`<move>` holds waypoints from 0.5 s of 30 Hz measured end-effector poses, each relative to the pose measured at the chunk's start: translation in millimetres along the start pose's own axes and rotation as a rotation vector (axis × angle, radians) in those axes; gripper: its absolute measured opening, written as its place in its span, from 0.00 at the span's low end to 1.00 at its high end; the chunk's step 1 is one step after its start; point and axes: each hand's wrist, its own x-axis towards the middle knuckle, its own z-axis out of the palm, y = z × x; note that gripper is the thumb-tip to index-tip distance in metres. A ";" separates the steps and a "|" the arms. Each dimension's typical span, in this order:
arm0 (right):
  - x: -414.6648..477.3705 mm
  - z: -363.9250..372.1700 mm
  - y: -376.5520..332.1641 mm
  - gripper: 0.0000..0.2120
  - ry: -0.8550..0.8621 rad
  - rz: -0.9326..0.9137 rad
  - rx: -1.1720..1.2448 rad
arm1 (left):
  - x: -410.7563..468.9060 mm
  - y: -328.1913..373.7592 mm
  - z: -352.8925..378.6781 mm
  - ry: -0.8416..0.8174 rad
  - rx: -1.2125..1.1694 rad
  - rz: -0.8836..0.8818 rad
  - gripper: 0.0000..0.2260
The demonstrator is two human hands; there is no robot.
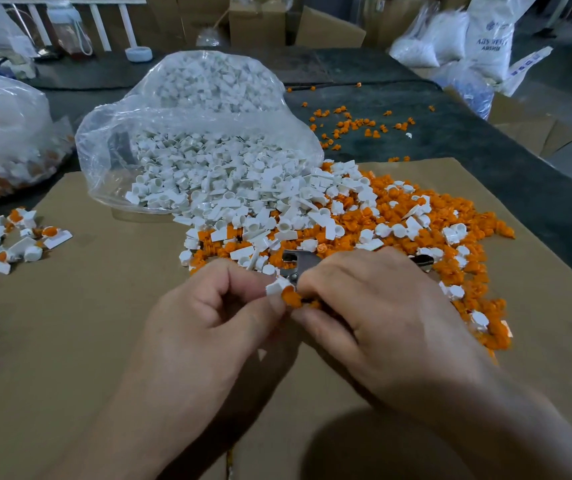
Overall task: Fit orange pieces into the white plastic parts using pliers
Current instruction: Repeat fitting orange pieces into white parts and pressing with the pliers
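Note:
My left hand (215,306) pinches a small white plastic part (275,287) between thumb and fingers. My right hand (374,299) pinches an orange piece (293,297) that touches the white part's lower edge. Metal pliers (300,263) lie just behind my hands on the cardboard, partly hidden by my right hand, with one handle end (423,261) poking out to the right. A pile of loose white parts (260,206) and orange pieces (426,220) spreads across the cardboard beyond my hands.
An open clear bag of white parts (194,133) lies at the back centre. Assembled white-and-orange parts (11,244) lie at the left, near another bag (4,133). Stray orange pieces (357,126) dot the dark table. Bare cardboard (97,334) lies at the near left.

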 end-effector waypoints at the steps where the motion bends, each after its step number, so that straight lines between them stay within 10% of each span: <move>1: -0.8 -0.1 0.7 0.09 -0.001 -0.014 -0.005 | -1.3 -0.3 -0.1 -0.030 0.007 0.033 0.18; 15: 1.3 -15.0 -3.7 0.11 -0.216 -0.031 0.086 | 1.6 -0.1 -6.9 -0.307 -0.205 -0.055 0.23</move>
